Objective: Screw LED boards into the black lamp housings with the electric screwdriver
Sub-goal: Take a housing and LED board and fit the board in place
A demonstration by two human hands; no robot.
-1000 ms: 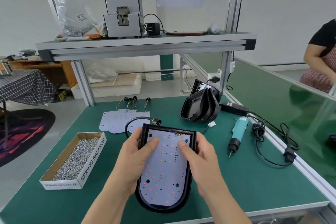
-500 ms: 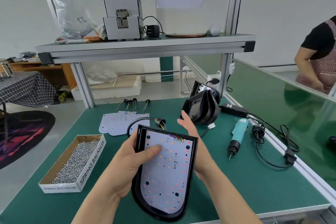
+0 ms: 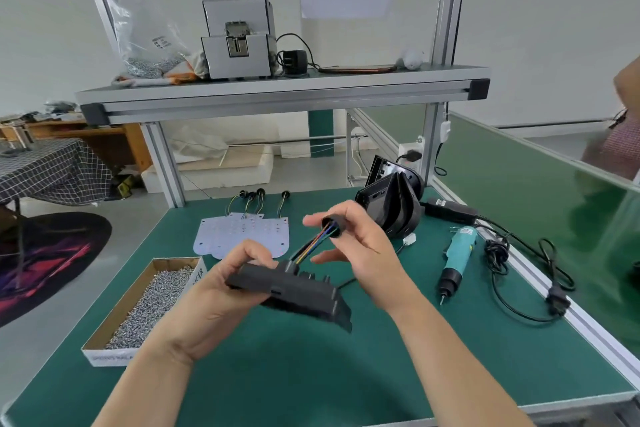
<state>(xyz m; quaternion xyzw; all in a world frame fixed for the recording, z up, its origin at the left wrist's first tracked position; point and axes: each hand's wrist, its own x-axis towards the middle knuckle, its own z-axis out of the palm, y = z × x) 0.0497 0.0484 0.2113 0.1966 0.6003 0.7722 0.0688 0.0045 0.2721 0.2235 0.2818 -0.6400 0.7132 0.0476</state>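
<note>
Left hand (image 3: 221, 291) grips the black plastic lamp housing (image 3: 294, 291) by its left end, fingers curled over the top edge. You hold it edge-on and tilted, clear of the green bench mat (image 3: 346, 374). Your right hand (image 3: 360, 243) pinches the black round rubber grommet (image 3: 330, 226) between thumb and fingertips, just beyond the housing. The bundle of coloured wires (image 3: 311, 244) runs from the grommet down into the housing's far edge. The open face is turned away, so you cannot tell whether an LED board is seated inside.

Step in hand, as judged: dressing the cable before fastening.
- Keep the wires slack, not dragged taut against the entry point.
- Seat the grommet squarely so no wire gets trapped under the board.
- Then lay the housing flat, open face up, near the middle of the mat.

The teal electric screwdriver (image 3: 457, 255) lies to the right, tip towards you, with no hand on it. The cardboard box of small silver screws (image 3: 107, 357) sits near left. Loose white LED boards (image 3: 242, 232) lie flat at far centre, and the stack of spare black housings (image 3: 391, 204) stands far right.
</note>
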